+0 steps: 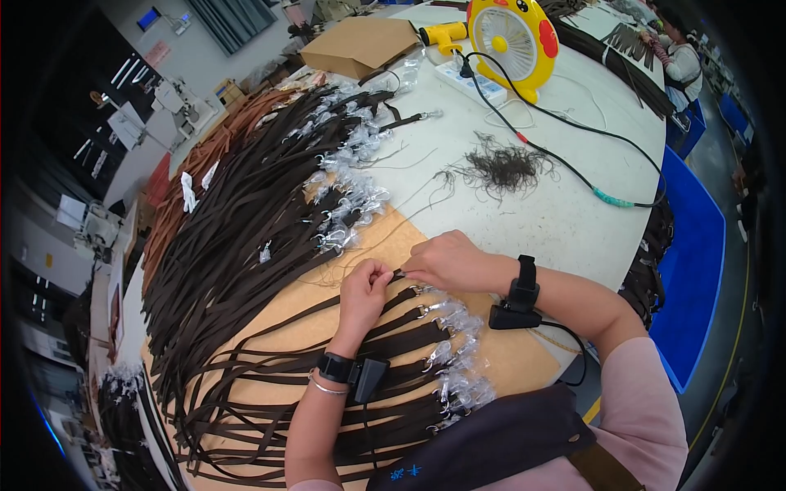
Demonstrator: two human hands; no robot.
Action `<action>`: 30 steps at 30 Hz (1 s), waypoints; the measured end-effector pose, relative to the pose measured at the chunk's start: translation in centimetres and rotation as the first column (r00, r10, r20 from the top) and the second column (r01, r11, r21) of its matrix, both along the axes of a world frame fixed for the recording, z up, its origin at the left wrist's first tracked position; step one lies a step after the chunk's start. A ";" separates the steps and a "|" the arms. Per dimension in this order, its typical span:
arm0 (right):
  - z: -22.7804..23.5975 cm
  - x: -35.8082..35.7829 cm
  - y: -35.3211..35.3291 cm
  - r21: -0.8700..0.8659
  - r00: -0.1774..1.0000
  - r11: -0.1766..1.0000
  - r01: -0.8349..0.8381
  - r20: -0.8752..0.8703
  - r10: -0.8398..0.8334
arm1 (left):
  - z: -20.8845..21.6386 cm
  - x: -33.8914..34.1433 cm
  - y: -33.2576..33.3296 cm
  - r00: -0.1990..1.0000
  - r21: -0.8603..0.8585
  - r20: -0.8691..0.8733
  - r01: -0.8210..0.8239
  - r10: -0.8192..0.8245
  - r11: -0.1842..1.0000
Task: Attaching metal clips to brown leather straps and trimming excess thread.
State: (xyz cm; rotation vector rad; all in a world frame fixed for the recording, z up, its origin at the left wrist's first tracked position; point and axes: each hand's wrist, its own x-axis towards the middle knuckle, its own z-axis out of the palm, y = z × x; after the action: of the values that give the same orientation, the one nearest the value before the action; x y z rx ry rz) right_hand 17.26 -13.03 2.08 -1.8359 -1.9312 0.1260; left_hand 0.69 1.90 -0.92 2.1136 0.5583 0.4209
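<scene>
Both hands meet over a sheet of tan board on the table. My left hand (pixel 365 296) is closed, thumb and fingers pinching a dark brown strap (pixel 397 276) near its end. My right hand (pixel 449 260) is closed on the tip of that same strap, just to the right; the fingers hide its end. Under my wrists lie several more dark straps (pixel 409 336), fanned out side by side. Their metal clasps wrapped in clear plastic (pixel 458 323) are on the right. Beyond my left hand is a thick pile of similar straps (pixel 237 213).
Loose dark threads (pixel 508 166) lie tangled on the white table (pixel 565 225). Farther back are a yellow fan (pixel 501 45), a power strip (pixel 471 84), a black cable (pixel 573 123) and a cardboard box (pixel 360 45). Blue bins (pixel 684 262) stand at the right; another person (pixel 681 65) sits at the far right.
</scene>
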 end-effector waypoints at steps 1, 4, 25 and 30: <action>0.1 -0.1 0.0 0.001 1.000 1.000 0.002 -0.001 -0.002 | 0.1 0.0 0.0 1.000 -0.007 0.001 0.007 -0.007 1.000; 0.5 0.1 0.2 -0.060 1.000 0.998 0.028 0.002 -0.028 | -0.2 -0.1 0.6 1.000 -0.178 0.027 0.007 -0.002 0.984; 2.1 -1.7 6.1 -0.094 0.964 0.969 -0.228 -0.160 0.211 | 5.1 -9.8 3.1 0.986 0.699 -0.168 0.111 0.010 0.707; 3.3 4.4 5.1 0.082 0.973 0.973 0.215 0.067 -0.221 | 5.2 -13.1 3.1 0.987 0.752 -0.159 0.138 -0.025 0.645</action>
State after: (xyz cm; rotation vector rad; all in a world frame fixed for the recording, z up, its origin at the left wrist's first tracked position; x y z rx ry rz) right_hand 21.67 -7.97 5.36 -2.0132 -1.7428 -0.0869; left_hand -12.44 5.04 4.23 3.0018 0.3799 0.5242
